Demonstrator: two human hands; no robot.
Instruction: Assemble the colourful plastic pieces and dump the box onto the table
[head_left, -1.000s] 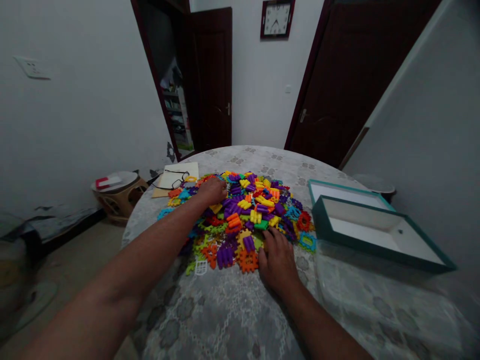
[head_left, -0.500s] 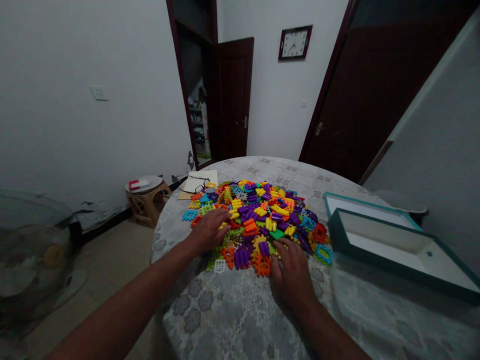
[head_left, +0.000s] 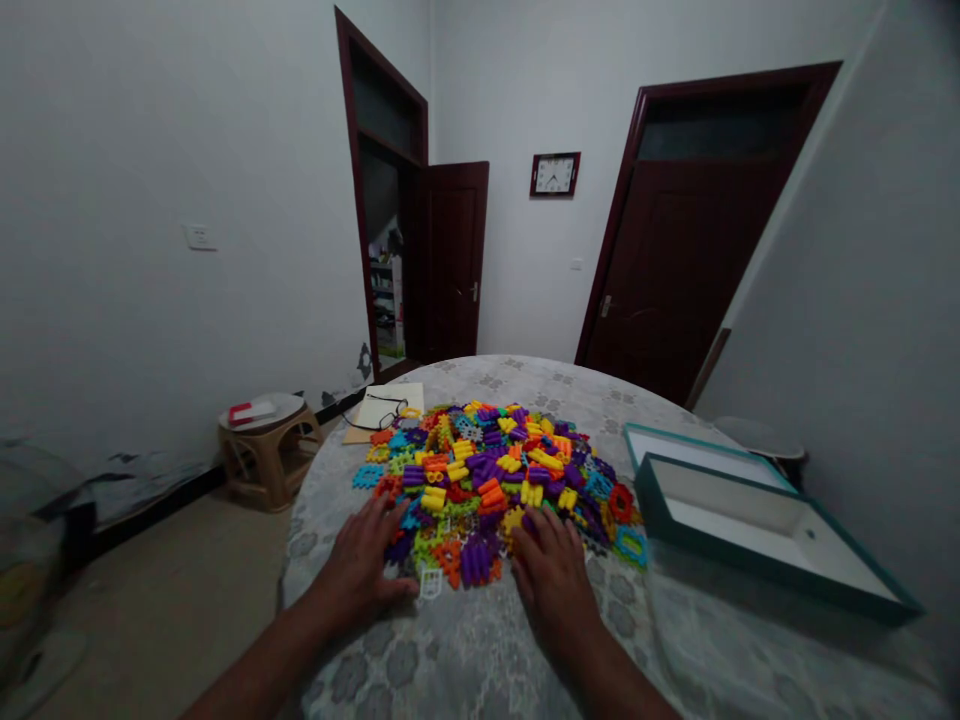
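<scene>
A heap of colourful plastic building pieces (head_left: 487, 465) lies in the middle of the round table, in purple, yellow, orange, blue and green. My left hand (head_left: 367, 555) rests at the heap's near left edge. Its fingers are spread and its thumb points toward a small white lattice piece (head_left: 430, 583). At the near right edge lies my right hand (head_left: 551, 560), its fingers reaching over the pieces and partly hiding them. Beside its fingertips are a yellow gear-shaped piece (head_left: 513, 522) and a purple piece. Between the hands sits a ribbed purple piece (head_left: 476, 563).
An open teal box (head_left: 765, 560) with a white inside stands on the right of the patterned tablecloth (head_left: 465, 660), its lid (head_left: 705, 455) behind it. Glasses (head_left: 386, 415) lie on paper at the back left. A stool (head_left: 270, 455) stands beyond the table's left edge.
My left hand has drawn back toward the near left edge and spread its fingers. My right hand has shifted left, over where an orange square piece showed. The head view has tilted up.
</scene>
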